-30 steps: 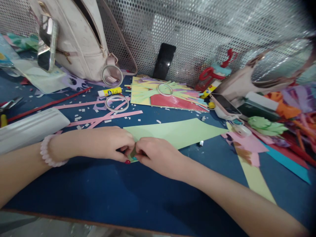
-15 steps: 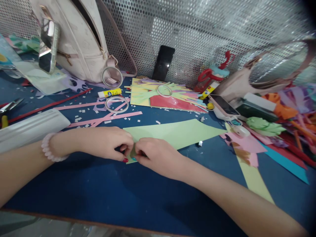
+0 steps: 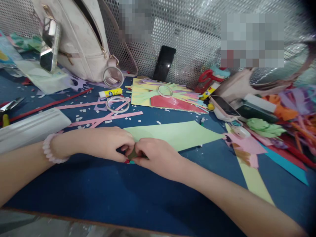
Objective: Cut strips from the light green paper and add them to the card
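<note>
A pale green sheet of paper [image 3: 170, 133] lies on the blue table, tapering to a point at its right end. My left hand [image 3: 116, 144], with a beaded bracelet at the wrist, pinches the sheet's near left corner. Right beside it, my right hand [image 3: 155, 153] is closed on the same corner, its thumb almost touching the left thumb. The fingertips hide most of the pinched edge, so I cannot make out its exact shape.
Behind the hands lie a glue stick [image 3: 113, 92], a tape roll [image 3: 117, 104], pink paper strips [image 3: 128, 115] and white scraps. A card with fringed strips [image 3: 140, 97] sits farther back. A backpack [image 3: 81, 42] stands left; a phone [image 3: 165, 62] leans on the mesh. Coloured paper [image 3: 265, 126] crowds the right.
Both thumbs have come closer together at the paper's corner. The sheet's pointed right end has shifted slightly left and down. Both hands otherwise keep nearly the same place.
</note>
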Action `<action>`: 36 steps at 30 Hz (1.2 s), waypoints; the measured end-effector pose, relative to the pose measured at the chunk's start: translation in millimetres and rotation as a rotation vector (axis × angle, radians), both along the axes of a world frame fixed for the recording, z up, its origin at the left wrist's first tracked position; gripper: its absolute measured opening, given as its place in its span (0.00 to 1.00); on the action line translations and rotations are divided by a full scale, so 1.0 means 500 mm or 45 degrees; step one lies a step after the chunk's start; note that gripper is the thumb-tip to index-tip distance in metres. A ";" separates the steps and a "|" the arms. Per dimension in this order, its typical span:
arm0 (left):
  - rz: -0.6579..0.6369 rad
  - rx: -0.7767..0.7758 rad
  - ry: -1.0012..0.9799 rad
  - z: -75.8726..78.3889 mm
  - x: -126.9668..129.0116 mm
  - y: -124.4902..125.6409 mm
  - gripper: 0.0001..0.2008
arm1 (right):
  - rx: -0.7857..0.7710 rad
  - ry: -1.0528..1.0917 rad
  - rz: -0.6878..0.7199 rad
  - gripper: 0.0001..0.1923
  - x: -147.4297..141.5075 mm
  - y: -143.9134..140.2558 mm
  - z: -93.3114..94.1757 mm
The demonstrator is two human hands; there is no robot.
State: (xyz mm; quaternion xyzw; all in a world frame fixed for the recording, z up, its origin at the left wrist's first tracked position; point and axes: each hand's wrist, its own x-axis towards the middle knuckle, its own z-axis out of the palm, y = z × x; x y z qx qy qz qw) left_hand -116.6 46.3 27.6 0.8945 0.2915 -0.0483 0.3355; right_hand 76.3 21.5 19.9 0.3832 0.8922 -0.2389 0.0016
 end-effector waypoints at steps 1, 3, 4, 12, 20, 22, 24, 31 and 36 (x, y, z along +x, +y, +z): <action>0.000 -0.005 -0.009 -0.001 0.000 0.000 0.03 | 0.010 -0.005 0.002 0.06 -0.001 -0.001 0.001; 0.000 -0.007 -0.018 -0.001 -0.001 0.000 0.03 | 0.017 -0.016 -0.007 0.07 -0.003 -0.002 0.002; 0.001 -0.006 -0.020 -0.001 -0.001 0.000 0.03 | 0.015 -0.025 -0.019 0.07 -0.005 -0.002 0.004; 0.025 -0.006 0.013 -0.001 0.000 0.000 0.05 | -0.082 -0.318 -0.009 0.14 -0.027 0.024 0.042; 0.009 0.018 0.027 0.000 -0.002 -0.004 0.09 | -0.041 -0.529 0.069 0.20 -0.029 0.052 0.048; 0.003 0.026 0.037 0.002 -0.002 -0.004 0.11 | -0.018 -0.575 0.048 0.19 -0.022 0.053 0.050; 0.005 0.020 0.057 0.004 -0.001 -0.004 0.12 | 0.009 -0.617 0.036 0.18 -0.015 0.054 0.054; -0.007 0.020 0.038 0.004 -0.002 -0.004 0.12 | -0.020 -0.681 0.059 0.16 0.000 0.057 0.059; 0.001 0.018 0.028 0.002 -0.003 -0.005 0.12 | 0.037 -0.652 0.004 0.16 0.037 0.060 0.054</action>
